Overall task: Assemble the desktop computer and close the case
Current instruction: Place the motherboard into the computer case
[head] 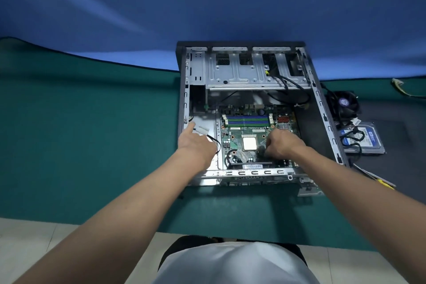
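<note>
Two grips work inside the open case (253, 172) on the green tabletop (92, 145). By the case's left wall, the left grip (196, 143), fingers spread, touches a white connector (202, 131). At the case's middle, the right grip (283, 143) curls onto the motherboard (237, 132) beside the CPU (249, 143); I cannot tell whether it pinches anything. Right of the case lie a hard drive (368, 138) and a fan (345, 104).

The case (235, 74) was bare sheet metal, silver with a dull shine, and its far edge was matt black. Inside the case, the motherboard (237, 134) was a faintly glossy green board. Its processor lid (249, 143) was matt silver metal, the memory slots (247, 120) were smooth plastic, and the cables (297, 90) were black-coated. Under the case, matt green cloth (92, 134) covered the table. Behind it hung a blue backdrop (207, 7) of softly sheened fabric. Right of the case, the fan (344, 104) was black plastic and the hard drive (362, 140) was grey metal with a glossy label.
</note>
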`<state>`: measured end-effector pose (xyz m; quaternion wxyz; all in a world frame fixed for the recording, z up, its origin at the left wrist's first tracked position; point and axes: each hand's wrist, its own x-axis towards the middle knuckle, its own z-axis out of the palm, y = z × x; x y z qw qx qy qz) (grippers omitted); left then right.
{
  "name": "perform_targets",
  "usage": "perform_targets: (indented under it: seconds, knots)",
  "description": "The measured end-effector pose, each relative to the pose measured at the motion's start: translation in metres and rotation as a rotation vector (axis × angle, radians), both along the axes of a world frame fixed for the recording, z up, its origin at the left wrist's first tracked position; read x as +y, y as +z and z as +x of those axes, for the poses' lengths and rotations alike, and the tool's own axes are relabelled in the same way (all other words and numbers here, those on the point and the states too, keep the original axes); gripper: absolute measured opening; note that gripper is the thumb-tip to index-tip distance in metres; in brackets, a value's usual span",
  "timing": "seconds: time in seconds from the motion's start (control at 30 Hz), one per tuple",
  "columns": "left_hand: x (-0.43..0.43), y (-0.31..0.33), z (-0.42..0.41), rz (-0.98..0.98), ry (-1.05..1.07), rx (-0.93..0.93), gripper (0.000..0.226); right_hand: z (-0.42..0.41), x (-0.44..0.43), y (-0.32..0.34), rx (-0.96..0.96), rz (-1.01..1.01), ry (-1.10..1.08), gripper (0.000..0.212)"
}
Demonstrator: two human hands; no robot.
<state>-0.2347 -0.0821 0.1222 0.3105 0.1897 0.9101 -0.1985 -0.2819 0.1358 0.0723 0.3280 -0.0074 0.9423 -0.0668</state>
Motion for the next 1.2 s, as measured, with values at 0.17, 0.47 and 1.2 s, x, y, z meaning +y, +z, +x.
perform_targets:
  seconds: [0.17,0.47,1.2]
  knots:
    - [0.006,-0.010,-0.004,-0.113,-0.065,0.007,0.025,0.002,0.007,-0.003,-0.041,0.014,0.032,0.024]
    - [0.026,0.021,-0.042,0.627,0.616,-0.029,0.016,-0.002,0.027,-0.002,-0.191,-0.001,0.271,0.039]
    - [0.057,-0.032,-0.023,0.628,1.358,0.742,0.016,0.015,0.063,0.015,-0.151,-0.317,0.275,0.030]
